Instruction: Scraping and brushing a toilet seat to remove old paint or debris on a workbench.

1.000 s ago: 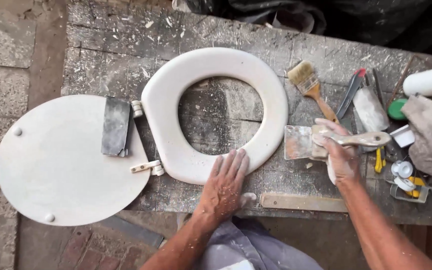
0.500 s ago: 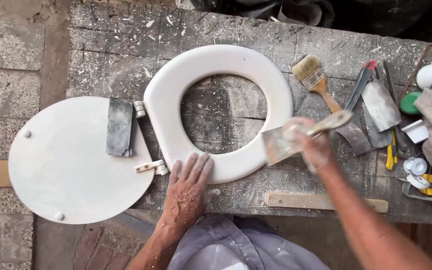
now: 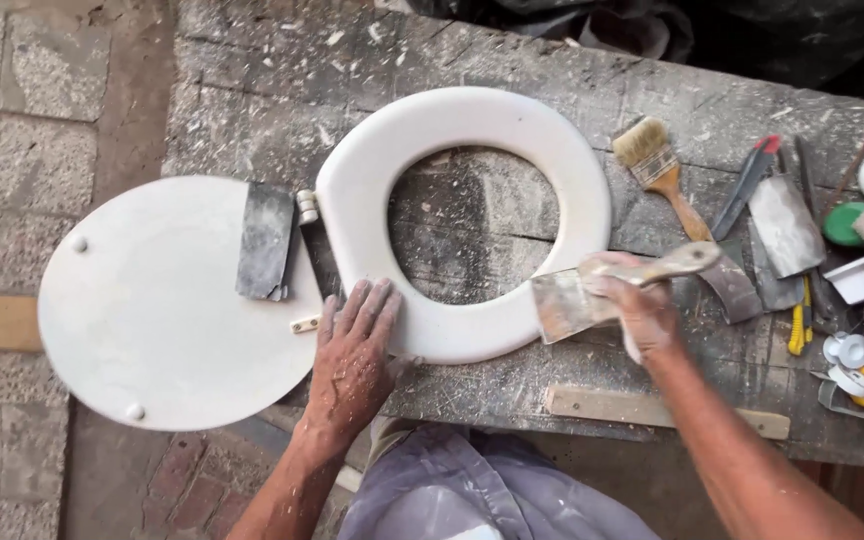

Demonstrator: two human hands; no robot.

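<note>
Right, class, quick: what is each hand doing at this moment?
Left hand: open, flat, fingers spread on the white toilet seat.
Right hand: closed around a putty knife, its blade at the seat's edge.

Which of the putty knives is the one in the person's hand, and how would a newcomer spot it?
Start at the white toilet seat ring on the dusty workbench. At the ring's lower right edge, the right hand grips a wide putty knife, its blade on the ring. Unlike the other scrapers lying loose beside the paintbrush, it is the only one held.
</note>
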